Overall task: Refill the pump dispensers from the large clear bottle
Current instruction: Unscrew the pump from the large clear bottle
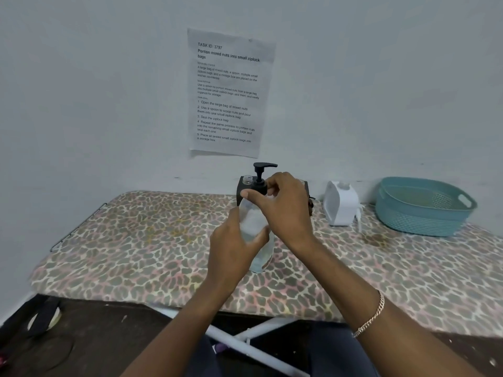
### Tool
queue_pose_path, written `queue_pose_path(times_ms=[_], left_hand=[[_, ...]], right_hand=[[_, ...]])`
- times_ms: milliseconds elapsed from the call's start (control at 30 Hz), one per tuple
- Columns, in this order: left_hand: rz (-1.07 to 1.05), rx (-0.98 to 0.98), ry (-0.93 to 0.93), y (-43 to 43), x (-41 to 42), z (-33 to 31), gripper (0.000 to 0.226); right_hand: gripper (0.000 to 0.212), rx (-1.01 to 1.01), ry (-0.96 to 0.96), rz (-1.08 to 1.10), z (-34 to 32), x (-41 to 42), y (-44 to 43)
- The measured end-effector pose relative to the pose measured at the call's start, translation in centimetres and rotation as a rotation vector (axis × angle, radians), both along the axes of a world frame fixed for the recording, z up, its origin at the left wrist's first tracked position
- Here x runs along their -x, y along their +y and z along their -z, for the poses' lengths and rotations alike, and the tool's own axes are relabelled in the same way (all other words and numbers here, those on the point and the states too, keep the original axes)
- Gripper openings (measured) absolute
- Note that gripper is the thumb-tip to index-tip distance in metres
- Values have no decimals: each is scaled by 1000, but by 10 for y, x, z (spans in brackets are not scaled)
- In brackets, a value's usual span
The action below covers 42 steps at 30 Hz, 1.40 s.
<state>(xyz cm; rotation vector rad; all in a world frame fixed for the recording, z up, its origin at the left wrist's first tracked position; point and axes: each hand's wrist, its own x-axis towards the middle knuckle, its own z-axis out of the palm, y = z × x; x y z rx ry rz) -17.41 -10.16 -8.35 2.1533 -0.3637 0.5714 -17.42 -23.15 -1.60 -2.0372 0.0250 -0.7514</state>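
Pump dispenser [261, 258], clear-bodied, stands upright on the patterned table [136, 240] near its middle, just in front of a black holder [240, 189] set against the wall. The left hand [234, 248] grips the body, fingers and thumb curled round it. The right hand [284, 205] pinches the black collar of the pump [263, 170], thumb on the near side and fingers bent over the far side, narrowly spread. The pump sits in the neck, so this pump dispenser is judged to be at the capping or uncapping step; which of the two cannot be told from one view. Its fill level is hard to read through the clear wall. A second bottle [247, 180] in the holder shows an open neck with no pump, which suggests that it is not yet filled or closed. The large clear bottle cannot be picked out with certainty. A white container [340, 205] stands to the right of the holder, and a teal basket [424, 210] beyond it. By judgement the task is under way, not complete: at least one dispenser is open.
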Motion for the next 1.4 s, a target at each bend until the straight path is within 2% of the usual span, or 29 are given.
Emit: queue_pose_path(times_ms=[167,333,500,600,667,733,900,1033,1167,1300,1400], left_hand=[[32,5,-15,3,-2,0,47],[106,26,-1,10,-3,0,44],[101,35,-19,8,-2,0,42],[97,44,-33,8,-1,2,43],[89,37,-41,7,0,3,45],[85,37,-41,7,0,3,46],[101,57,-17,8,1,3,45],[91,46,-27,8,2,1,48],[71,14,-42,6,3,1,50],[68,13,-45,6,4,2,52],[73,29,-33,7,5,2,49]], right_hand=[[33,-62,44,-96,-9,-3,-6],[9,-137,118,-353,-12,-7,-26],[25,-167,190,-580,-11,-13,-39],[21,-126,159,-499,-9,-9,-33],[34,-155,101,-363,-4,-6,-24],[43,-241,49,-317,1,-6,-18],[23,-322,25,-520,7,-13,-28],[40,-369,39,-625,10,-11,-31],[54,-325,22,-440,12,-8,-22],[40,-314,-14,-309,11,-5,-14],[30,-298,-7,-414,11,-8,-22]])
